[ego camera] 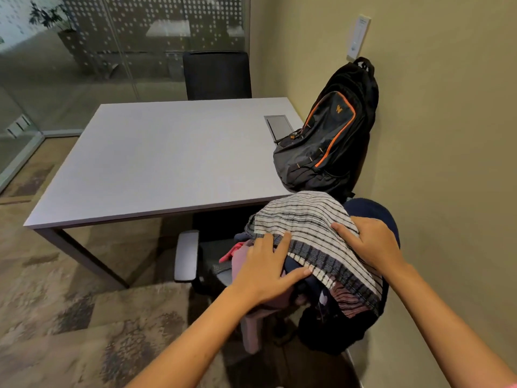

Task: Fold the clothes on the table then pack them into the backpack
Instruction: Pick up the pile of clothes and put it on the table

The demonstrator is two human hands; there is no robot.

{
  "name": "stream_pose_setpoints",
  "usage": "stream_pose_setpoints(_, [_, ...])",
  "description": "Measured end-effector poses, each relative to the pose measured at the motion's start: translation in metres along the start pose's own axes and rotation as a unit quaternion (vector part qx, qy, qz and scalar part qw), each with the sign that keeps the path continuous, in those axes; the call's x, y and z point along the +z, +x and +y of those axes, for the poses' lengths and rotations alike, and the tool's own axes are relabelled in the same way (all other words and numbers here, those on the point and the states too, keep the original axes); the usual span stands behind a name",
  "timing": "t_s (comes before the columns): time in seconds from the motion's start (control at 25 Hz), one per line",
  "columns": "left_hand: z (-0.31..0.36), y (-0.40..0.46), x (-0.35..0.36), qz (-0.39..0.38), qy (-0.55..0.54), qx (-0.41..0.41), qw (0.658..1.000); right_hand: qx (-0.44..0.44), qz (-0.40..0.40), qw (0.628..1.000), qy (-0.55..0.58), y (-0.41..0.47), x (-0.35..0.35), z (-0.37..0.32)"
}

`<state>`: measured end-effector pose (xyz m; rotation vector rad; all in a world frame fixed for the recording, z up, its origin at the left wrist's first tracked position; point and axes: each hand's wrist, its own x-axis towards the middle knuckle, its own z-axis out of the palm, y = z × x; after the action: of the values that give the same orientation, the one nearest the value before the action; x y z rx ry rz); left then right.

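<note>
A heap of clothes sits on an office chair (187, 254) in front of the table's near right corner. On top lies a white cloth with black stripes (305, 217); pink (237, 259), red and dark garments show beneath it. My left hand (268, 271) rests on the heap's left side with fingers spread, thumb against the striped cloth's edge. My right hand (372, 242) lies on the striped cloth's right side, fingers bent over it. A black backpack with orange trim (327, 138) leans against the wall on the table's right edge, zipped as far as I can see.
The grey table (156, 155) has a cable hatch (278, 126) near the backpack. A black chair (216, 75) stands at its far side. The beige wall runs close on the right; glass partitions stand behind and to the left. Carpet covers the floor.
</note>
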<state>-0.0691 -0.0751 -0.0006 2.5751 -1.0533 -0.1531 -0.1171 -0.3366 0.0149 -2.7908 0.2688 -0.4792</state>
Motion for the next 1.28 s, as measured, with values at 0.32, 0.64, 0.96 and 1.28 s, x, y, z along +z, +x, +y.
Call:
stream_pose_setpoints(0.32, [0.087, 0.024, 0.042, 0.055, 0.007, -0.057, 0.997, 0.059, -0.033, 0.998, 0.004, -0.007, -0.036, 0.040])
stream_pose_setpoints(0.64, [0.097, 0.043, 0.042, 0.090, -0.038, -0.077, 0.992, 0.081, -0.010, 0.996, 0.044, -0.001, -0.037, 0.043])
stream_pose_setpoints(0.96, [0.081, 0.092, -0.001, 0.059, -0.197, -0.011, 0.979, 0.006, 0.120, 0.980, 0.161, 0.036, -0.072, -0.035])
stream_pose_setpoints(1.28, [0.008, 0.105, -0.053, 0.182, -0.289, -0.025, 0.939, 0.081, -0.099, 0.979, 0.158, 0.068, -0.075, -0.052])
